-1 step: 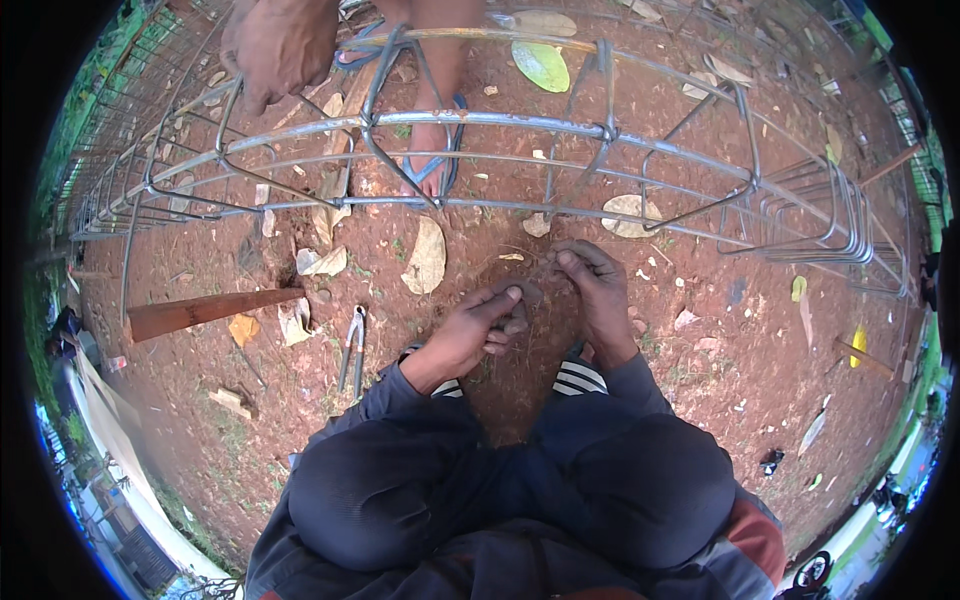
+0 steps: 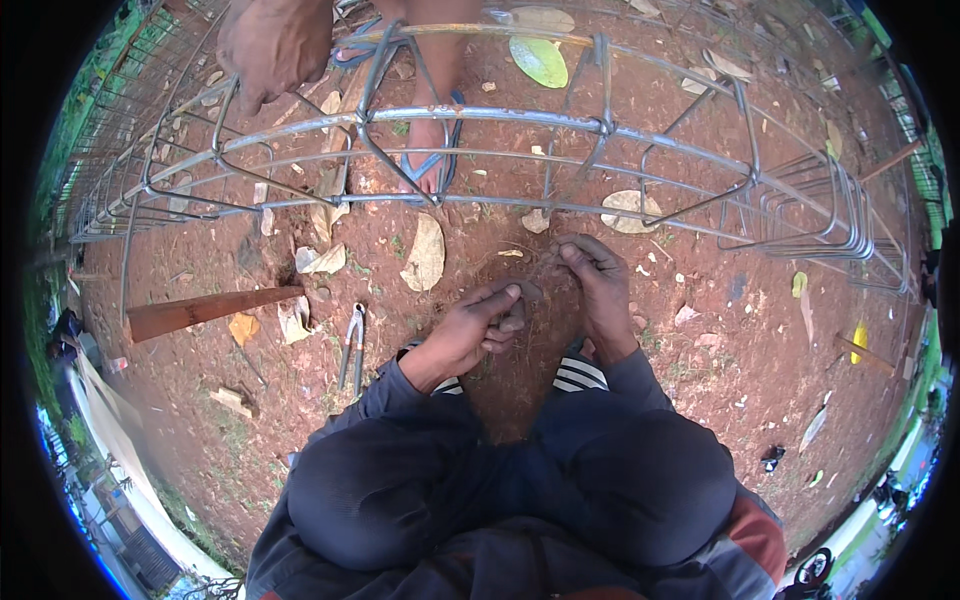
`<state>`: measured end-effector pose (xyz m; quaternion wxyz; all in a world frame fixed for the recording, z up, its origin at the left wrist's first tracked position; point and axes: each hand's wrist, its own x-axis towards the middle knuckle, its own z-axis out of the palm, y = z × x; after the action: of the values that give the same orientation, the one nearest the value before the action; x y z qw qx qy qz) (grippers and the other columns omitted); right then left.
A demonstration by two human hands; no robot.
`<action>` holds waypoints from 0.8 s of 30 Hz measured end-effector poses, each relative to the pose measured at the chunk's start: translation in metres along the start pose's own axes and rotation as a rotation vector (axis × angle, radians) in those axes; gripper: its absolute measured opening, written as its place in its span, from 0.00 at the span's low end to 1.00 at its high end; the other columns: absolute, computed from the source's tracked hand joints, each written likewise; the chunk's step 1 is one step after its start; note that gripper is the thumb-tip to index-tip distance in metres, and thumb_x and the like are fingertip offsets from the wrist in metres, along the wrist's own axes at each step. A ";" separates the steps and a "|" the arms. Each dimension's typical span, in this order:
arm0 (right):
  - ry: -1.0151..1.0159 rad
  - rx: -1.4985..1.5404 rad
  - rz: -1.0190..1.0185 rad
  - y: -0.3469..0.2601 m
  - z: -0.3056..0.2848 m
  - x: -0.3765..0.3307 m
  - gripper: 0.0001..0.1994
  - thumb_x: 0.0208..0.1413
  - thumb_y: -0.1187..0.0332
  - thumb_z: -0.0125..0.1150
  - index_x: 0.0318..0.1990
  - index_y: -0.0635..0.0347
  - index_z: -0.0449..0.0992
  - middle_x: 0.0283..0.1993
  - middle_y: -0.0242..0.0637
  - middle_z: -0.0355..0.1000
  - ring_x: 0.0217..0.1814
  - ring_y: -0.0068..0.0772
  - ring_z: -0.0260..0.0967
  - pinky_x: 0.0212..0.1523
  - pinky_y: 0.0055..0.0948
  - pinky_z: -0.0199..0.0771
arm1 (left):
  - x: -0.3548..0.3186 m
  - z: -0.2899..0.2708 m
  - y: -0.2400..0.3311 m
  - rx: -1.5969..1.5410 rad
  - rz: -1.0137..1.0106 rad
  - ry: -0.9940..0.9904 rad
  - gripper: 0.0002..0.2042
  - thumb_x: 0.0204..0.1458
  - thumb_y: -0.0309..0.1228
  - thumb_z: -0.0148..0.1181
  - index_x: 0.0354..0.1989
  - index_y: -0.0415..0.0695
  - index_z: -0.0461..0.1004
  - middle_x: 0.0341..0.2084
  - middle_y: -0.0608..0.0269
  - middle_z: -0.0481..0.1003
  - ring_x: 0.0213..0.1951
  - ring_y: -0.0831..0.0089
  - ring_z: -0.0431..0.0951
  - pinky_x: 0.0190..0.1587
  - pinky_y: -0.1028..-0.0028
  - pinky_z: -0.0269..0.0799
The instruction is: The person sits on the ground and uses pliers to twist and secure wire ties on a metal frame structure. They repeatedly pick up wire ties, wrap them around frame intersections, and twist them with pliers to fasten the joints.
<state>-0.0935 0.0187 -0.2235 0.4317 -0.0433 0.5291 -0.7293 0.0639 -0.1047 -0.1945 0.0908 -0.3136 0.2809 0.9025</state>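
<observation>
Above the soil between my knees, my left hand (image 2: 478, 325) is closed, thumb pressed on the curled fingers. My right hand (image 2: 598, 283) pinches with thumb and forefinger, a little farther away and to the right. Thin strands of wire (image 2: 548, 264), faint against the soil, show between the hands; both seem to grip them, though their ends are hard to make out. Beyond my hands lies a long cage of steel reinforcing bars (image 2: 480, 115) with bent stirrups; neither hand touches it. A pair of pincers (image 2: 352, 345) lies on the ground left of my left hand.
Another person's hand (image 2: 275, 50) is at the cage's far left, and that person's sandalled foot (image 2: 430, 170) stands just behind the bars. A reddish wooden stake (image 2: 215, 312) lies at the left. Dry leaves (image 2: 424, 253) litter the soil. Several stirrups (image 2: 850, 215) bunch at the right.
</observation>
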 end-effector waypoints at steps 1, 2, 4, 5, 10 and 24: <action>0.017 0.008 0.000 0.004 -0.002 0.001 0.11 0.65 0.71 0.64 0.51 0.68 0.81 0.43 0.36 0.80 0.44 0.27 0.78 0.47 0.26 0.77 | 0.001 0.000 -0.002 -0.070 -0.067 0.013 0.13 0.74 0.34 0.43 0.56 0.42 0.70 0.20 0.75 0.56 0.19 0.85 0.50 0.21 0.81 0.46; 0.032 0.017 0.001 0.011 -0.001 0.003 0.12 0.65 0.71 0.64 0.52 0.68 0.80 0.43 0.37 0.80 0.44 0.27 0.78 0.47 0.26 0.78 | 0.000 0.000 -0.003 -0.064 -0.110 0.016 0.13 0.74 0.34 0.43 0.57 0.42 0.70 0.20 0.74 0.57 0.19 0.85 0.50 0.21 0.82 0.46; 0.053 0.019 0.028 0.027 -0.006 -0.001 0.12 0.66 0.70 0.63 0.52 0.68 0.80 0.44 0.37 0.80 0.46 0.27 0.78 0.48 0.28 0.77 | -0.001 0.004 -0.005 -0.051 -0.195 0.020 0.13 0.74 0.33 0.43 0.58 0.42 0.70 0.22 0.73 0.60 0.19 0.85 0.50 0.21 0.82 0.47; 0.044 0.013 0.037 0.028 -0.008 0.004 0.12 0.66 0.69 0.63 0.52 0.67 0.80 0.44 0.36 0.80 0.47 0.27 0.76 0.49 0.29 0.76 | 0.000 0.003 -0.003 -0.045 -0.194 0.019 0.14 0.74 0.33 0.43 0.59 0.42 0.70 0.23 0.73 0.62 0.20 0.84 0.52 0.22 0.82 0.50; 0.004 -0.039 0.141 0.026 -0.015 0.016 0.13 0.66 0.68 0.63 0.51 0.69 0.80 0.45 0.35 0.79 0.44 0.28 0.76 0.47 0.31 0.76 | -0.005 0.003 -0.002 -0.029 -0.218 0.088 0.14 0.73 0.32 0.45 0.60 0.43 0.72 0.31 0.68 0.71 0.26 0.81 0.67 0.27 0.79 0.63; 0.204 -1.379 -0.890 -0.038 -0.012 0.050 0.12 0.63 0.68 0.62 0.51 0.61 0.80 0.45 0.47 0.78 0.49 0.52 0.74 0.57 0.44 0.70 | 0.080 -0.022 -0.009 0.085 -0.027 0.199 0.09 0.72 0.34 0.47 0.53 0.50 0.73 0.31 0.72 0.70 0.30 0.80 0.66 0.32 0.77 0.64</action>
<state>-0.1532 -0.0033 -0.2180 -0.0710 -0.4376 0.8277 -0.3441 0.0156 -0.1101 -0.2617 0.0875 -0.4014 0.3224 0.8528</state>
